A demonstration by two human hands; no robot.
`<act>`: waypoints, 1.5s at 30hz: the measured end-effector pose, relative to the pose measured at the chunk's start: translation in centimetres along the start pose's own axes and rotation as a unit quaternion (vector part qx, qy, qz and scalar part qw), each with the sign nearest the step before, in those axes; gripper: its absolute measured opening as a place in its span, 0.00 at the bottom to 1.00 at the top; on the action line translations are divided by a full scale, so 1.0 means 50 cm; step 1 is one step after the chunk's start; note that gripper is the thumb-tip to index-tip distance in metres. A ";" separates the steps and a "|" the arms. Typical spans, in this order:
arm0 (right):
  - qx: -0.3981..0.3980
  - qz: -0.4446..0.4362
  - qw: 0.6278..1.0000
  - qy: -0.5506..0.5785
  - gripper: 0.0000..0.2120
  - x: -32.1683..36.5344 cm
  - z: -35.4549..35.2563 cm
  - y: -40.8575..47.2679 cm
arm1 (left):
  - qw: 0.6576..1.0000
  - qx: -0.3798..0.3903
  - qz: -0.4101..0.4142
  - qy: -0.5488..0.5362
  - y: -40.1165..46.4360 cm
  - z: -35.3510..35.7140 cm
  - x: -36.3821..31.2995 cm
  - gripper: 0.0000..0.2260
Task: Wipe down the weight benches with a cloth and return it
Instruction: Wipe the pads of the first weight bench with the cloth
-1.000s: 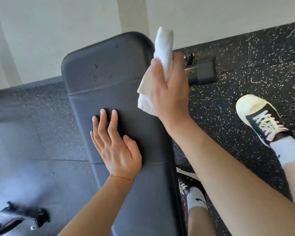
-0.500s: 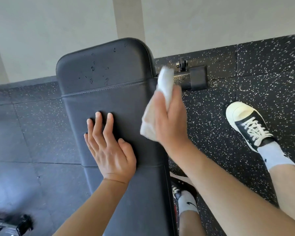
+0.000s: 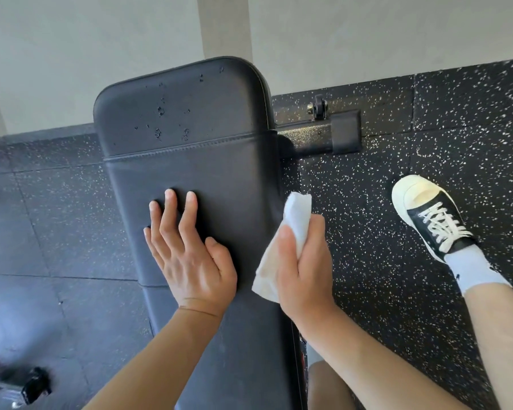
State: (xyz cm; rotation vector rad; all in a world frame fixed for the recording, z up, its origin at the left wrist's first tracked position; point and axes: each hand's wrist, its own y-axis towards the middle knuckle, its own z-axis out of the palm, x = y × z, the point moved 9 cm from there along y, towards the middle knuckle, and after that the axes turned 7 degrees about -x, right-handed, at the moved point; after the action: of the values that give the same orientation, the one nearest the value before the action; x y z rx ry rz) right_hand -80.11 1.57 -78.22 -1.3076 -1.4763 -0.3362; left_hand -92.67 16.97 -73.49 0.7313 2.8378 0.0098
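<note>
Head view: the right hand (image 3: 304, 270) is gripping the cloth (image 3: 282, 247), now lowered from above the bench (image 3: 219, 173) to its right edge. The left hand (image 3: 190, 255) is pressing flat, fingers spread, on the pad. Droplets (image 3: 160, 110) are remaining at the far end; wiping appears incomplete.

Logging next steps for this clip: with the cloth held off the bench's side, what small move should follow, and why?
Probably bring the right hand with the white cloth up onto the bench pad and wipe its far end, where droplets sit unwiped. The left hand rests flat on the pad, bracing.
</note>
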 end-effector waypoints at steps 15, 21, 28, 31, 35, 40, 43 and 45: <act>-0.044 -0.022 0.998 0.025 0.09 0.086 0.037 0.150 | 1.000 0.003 0.001 0.002 0.000 -0.005 -0.005 0.34; 0.051 -0.019 0.998 -0.031 0.08 0.005 0.001 0.035 | 1.000 0.000 0.003 -0.003 0.005 -0.007 -0.007 0.33; 0.077 -0.191 0.974 -0.092 0.12 0.191 -0.032 0.210 | 1.000 0.008 0.006 0.007 0.002 -0.008 -0.006 0.32; 0.043 -0.278 0.951 -0.126 0.14 0.314 -0.025 0.294 | 1.000 0.008 0.006 0.014 0.007 -0.013 -0.011 0.32; 0.063 -0.380 0.897 -0.218 0.16 0.413 0.076 0.323 | 1.000 0.014 0.013 0.019 0.011 -0.024 -0.022 0.30; 0.034 -0.414 0.837 -0.357 0.17 0.410 0.164 0.288 | 0.999 0.025 0.025 0.001 0.028 -0.045 -0.017 0.28; 0.070 -0.493 0.806 -0.320 0.14 0.411 0.175 0.220 | 0.999 0.021 0.016 -0.031 0.064 -0.069 0.006 0.24; 0.122 -0.566 0.754 -0.309 0.15 0.406 0.170 0.182 | 0.999 0.002 -0.029 -0.044 0.110 -0.086 0.048 0.22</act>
State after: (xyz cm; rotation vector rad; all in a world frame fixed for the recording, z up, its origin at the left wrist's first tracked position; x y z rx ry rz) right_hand -73.05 22.14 -68.45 -0.1154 -2.6921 -0.4657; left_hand -92.97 23.14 -69.45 0.6346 2.7745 -0.0346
